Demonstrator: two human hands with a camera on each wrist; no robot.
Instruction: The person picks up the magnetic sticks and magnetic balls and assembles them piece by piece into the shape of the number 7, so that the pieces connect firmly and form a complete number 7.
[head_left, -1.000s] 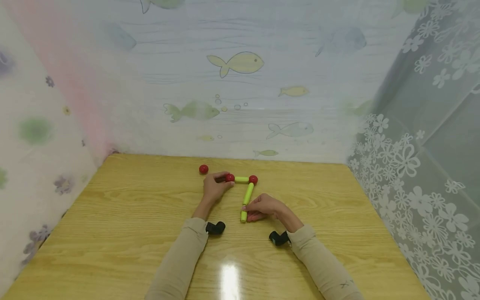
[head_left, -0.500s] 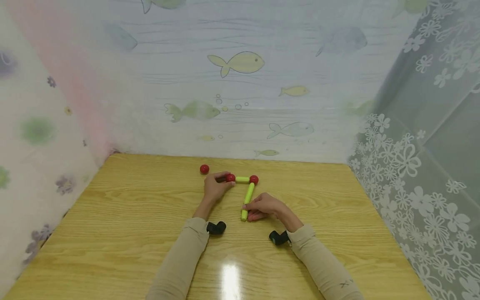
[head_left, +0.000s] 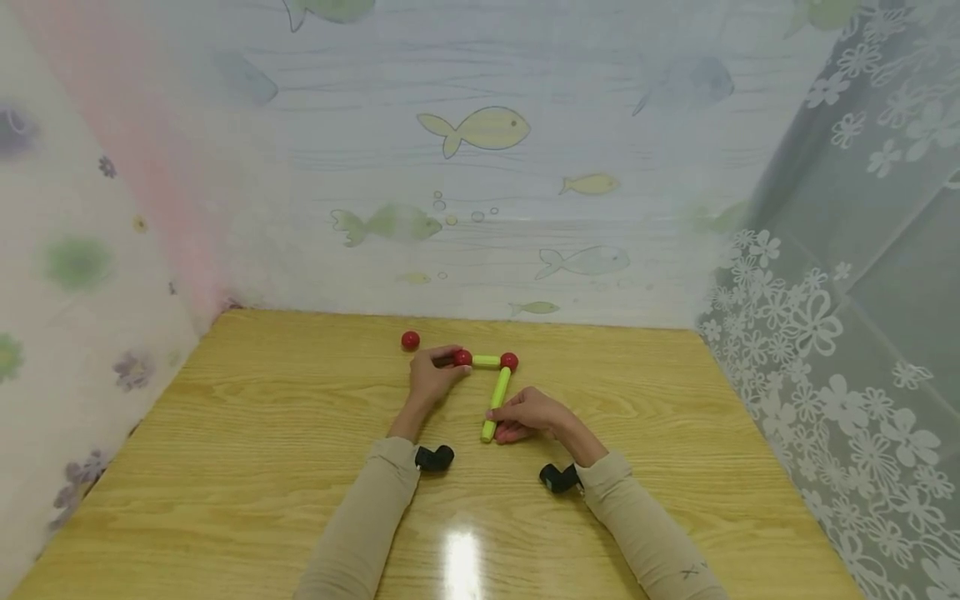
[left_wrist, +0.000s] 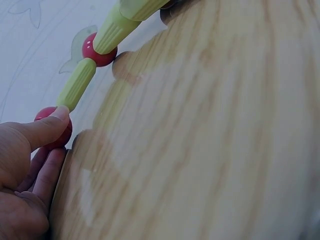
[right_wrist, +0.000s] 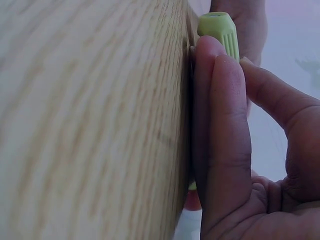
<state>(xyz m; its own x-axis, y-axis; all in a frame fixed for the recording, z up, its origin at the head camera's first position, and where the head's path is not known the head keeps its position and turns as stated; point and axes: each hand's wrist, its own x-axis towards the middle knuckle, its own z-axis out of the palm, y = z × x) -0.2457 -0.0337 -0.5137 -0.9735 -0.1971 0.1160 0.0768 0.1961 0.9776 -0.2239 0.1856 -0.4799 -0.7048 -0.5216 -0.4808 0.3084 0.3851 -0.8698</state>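
My left hand [head_left: 431, 379] pinches a glossy red ball [head_left: 462, 357] between thumb and fingers. From that ball a short lime-green stick [head_left: 487, 362] runs right to a second red ball [head_left: 509, 362]. A green stick [head_left: 500, 387] comes toward me from this corner ball, with another green stick [head_left: 487, 432] in line at its near end; the left wrist view shows both segments. My right hand [head_left: 534, 412] pinches the near stick, thumb on one side and fingers on the other. In the right wrist view, fingers cover most of that green stick [right_wrist: 229, 40].
A loose red ball [head_left: 410, 340] lies behind my left hand, near the table's back edge. The wooden table [head_left: 300, 392] meets fish-patterned sheeting [head_left: 480, 250] at the back. Black wrist cameras, left [head_left: 435, 458] and right [head_left: 558, 478], sit at my sleeves.
One second ago a joint showed between the two in-line green sticks by my right hand; now they look end to end, the line slightly shorter. Both hands have hardly moved.
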